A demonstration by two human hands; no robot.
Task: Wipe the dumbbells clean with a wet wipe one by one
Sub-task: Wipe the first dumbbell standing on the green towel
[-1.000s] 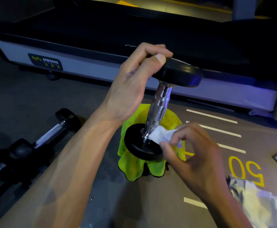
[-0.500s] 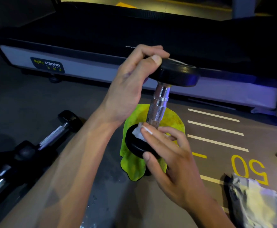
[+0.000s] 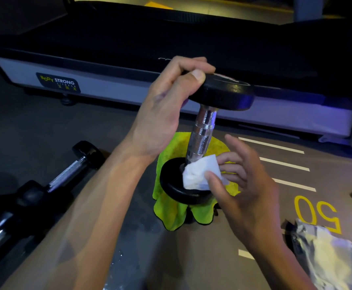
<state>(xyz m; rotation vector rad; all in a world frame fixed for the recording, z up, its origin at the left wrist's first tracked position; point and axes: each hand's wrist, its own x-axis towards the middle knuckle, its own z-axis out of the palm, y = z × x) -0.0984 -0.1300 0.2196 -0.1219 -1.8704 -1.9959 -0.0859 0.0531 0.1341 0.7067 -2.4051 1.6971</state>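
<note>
Head view, frame centre: left hand (image 3: 166, 114) gripped the upright dumbbell's (image 3: 202, 135) top plate — right hand (image 3: 244, 185) pinched a wet wipe (image 3: 200, 174) against its lower plate.

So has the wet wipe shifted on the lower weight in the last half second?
Yes. The wet wipe has slid rightward across the lower weight, from left of the chrome handle to its right.
</note>
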